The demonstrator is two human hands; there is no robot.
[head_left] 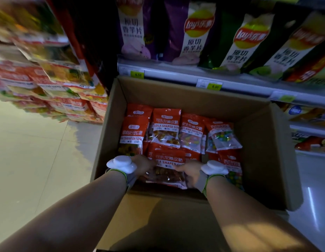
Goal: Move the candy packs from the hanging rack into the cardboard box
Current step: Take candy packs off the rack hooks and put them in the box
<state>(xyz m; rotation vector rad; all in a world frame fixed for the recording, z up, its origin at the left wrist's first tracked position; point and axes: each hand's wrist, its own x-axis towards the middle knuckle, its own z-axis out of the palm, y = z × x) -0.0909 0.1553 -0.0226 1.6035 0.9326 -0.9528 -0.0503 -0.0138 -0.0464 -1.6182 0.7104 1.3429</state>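
**Both hands on a cola gum pack inside the box**

Head view: the cardboard box (pixel 176 91) stands open on the floor in front of a shelf of crisp bags (pixel 198 31). Both arms reach down into it. The left hand (pixel 142 165) and the right hand (pixel 189 172) hold one cola-shaped gum pack (pixel 168 168) by its two sides, fingers curled over its edges, at the near end of the box. The pack lies on top of other red candy packs (pixel 166 128) that cover the box bottom in rows. Each wrist carries a white device on a grey strap. To the left, blurred, more candy packs hang on the rack (pixel 49 84) above a pale tiled floor (pixel 30 151).
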